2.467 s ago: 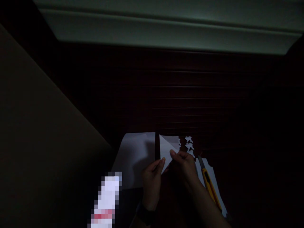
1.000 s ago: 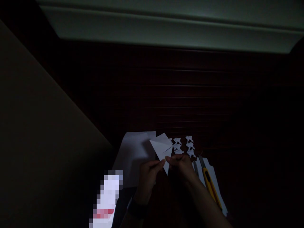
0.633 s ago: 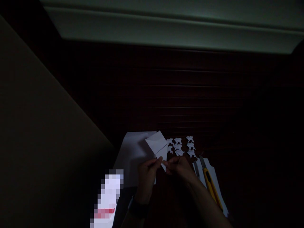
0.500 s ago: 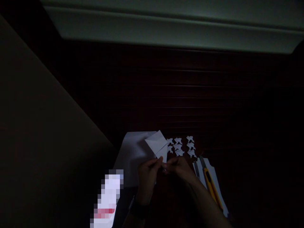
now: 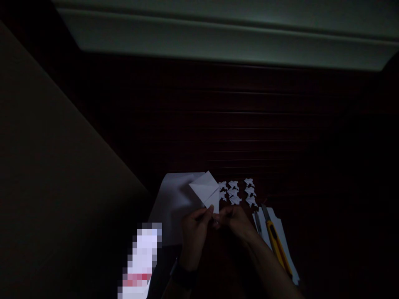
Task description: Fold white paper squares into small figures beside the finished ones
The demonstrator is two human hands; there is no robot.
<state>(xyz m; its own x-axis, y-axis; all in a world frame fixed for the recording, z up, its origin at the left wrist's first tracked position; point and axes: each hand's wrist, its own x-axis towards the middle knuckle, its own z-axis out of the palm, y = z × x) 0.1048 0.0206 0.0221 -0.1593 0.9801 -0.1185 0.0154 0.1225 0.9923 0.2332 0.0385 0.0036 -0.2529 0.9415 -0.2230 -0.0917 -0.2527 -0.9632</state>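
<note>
In the head view, a kite-shaped, creased piece of thin white paper (image 5: 205,186) is held up over the far right corner of a large white paper sheet (image 5: 170,203), which lies on a dark reddish-brown wooden surface (image 5: 226,257) whose edges are lost in shadow. The left hand (image 5: 195,230) pinches the kite near its narrow near end, thumb on top. The right hand (image 5: 235,220) has thumb and fingertips drawn together at that same tip; its exact grip is partly hidden. Small pointed white folded-paper shapes (image 5: 234,193) sit just beyond the sheet's right edge, and a yellow utility cutter (image 5: 277,247) lies along another white paper piece (image 5: 283,241) farther right.

The kite should be nearly weightless, crisp along its creases, floppy elsewhere and easily torn or crumpled; light fingertip pinches at folded, layered edges would suit it best.
</note>
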